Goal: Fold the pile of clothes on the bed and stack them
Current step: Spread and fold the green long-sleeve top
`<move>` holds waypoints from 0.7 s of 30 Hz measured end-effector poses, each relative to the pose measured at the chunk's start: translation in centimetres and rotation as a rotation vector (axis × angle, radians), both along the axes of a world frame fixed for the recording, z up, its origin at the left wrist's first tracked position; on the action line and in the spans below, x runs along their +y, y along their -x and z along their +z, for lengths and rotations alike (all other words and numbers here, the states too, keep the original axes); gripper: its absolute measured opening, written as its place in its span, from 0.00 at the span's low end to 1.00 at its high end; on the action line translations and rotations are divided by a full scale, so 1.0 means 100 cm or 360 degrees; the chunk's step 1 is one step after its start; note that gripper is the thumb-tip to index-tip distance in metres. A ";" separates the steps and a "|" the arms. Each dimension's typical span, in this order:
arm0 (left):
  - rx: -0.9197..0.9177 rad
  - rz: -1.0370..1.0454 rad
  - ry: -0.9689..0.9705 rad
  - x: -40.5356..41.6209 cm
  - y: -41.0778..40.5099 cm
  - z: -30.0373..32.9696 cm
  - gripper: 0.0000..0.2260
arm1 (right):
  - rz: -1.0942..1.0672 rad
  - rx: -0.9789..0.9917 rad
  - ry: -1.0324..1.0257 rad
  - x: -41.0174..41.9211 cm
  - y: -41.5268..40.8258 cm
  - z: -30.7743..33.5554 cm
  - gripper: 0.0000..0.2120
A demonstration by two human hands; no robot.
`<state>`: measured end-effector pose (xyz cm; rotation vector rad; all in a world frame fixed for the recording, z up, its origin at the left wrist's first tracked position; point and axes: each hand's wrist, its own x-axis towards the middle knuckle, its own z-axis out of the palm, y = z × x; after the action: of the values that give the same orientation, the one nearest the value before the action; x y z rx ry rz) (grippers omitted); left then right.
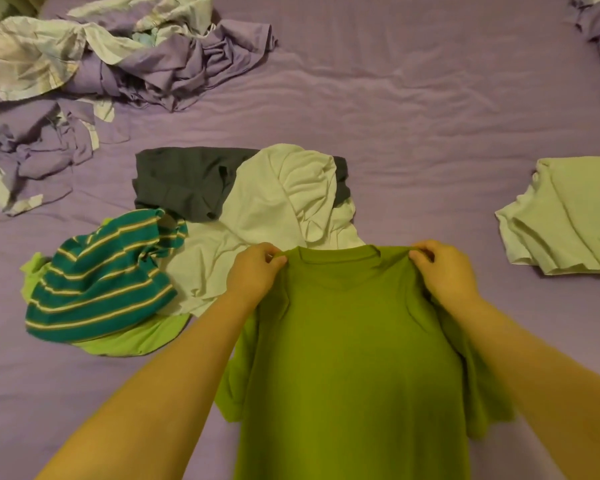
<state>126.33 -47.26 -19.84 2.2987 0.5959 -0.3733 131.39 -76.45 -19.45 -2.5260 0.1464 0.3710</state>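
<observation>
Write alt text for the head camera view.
Two hands, left hand and right hand, pinch an olive-green T-shirt by its shoulders above a purple bed sheet. Unfolded clothes lie behind it to the left; a folded pale shirt lies right.

olive-green t-shirt [354, 341]: matt knit cloth, smooth, ribbed band at collar. striped top [101, 285], lower left of frame: thicker knit, teal with pale bands, matt. white garment [274, 199], centre: thin cloth, soft creases. dark grey garment [184, 181]: matt cloth. folded pale shirts [568, 216], right edge: smooth cloth. bed sheet [413, 98]: lilac woven cloth, finely rippled. crumpled bedding [84, 64], upper left: thin, wrinkled, part printed.
</observation>
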 end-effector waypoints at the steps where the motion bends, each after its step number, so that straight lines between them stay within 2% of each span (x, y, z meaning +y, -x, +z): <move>1: -0.0002 -0.0006 0.0032 0.003 -0.001 -0.001 0.05 | -0.0034 -0.0021 0.0010 0.001 -0.002 -0.001 0.10; 4: -0.0016 -0.0084 0.0118 0.009 -0.007 0.003 0.04 | -0.0005 -0.0056 0.0038 0.008 -0.014 0.000 0.13; 6: -0.0107 -0.0160 0.0040 0.014 -0.013 0.006 0.06 | 0.0102 -0.0021 0.0017 0.020 -0.023 -0.001 0.16; 8: -0.0310 -0.0206 -0.0133 0.022 -0.021 0.010 0.11 | 0.0199 -0.0024 -0.0053 0.040 -0.033 -0.001 0.20; 11: -0.0594 -0.0481 -0.0599 0.036 -0.039 0.015 0.18 | 0.0425 0.0010 -0.0151 0.077 -0.049 -0.006 0.31; 13: -0.0532 -0.0662 -0.0796 0.043 -0.050 0.011 0.24 | 0.0488 0.0106 -0.0235 0.104 -0.056 -0.013 0.37; 16: -0.0248 -0.0794 -0.0886 0.054 -0.057 -0.009 0.30 | 0.0445 0.0169 -0.0330 0.144 -0.062 -0.027 0.44; 21: -0.0191 -0.0980 -0.1104 0.073 -0.053 -0.037 0.33 | 0.0516 0.0096 0.0025 0.184 -0.060 -0.055 0.46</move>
<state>131.62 -39.97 -23.57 3.1334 -0.0966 -0.3382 137.40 -58.08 -24.99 -2.5556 -0.2417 0.5754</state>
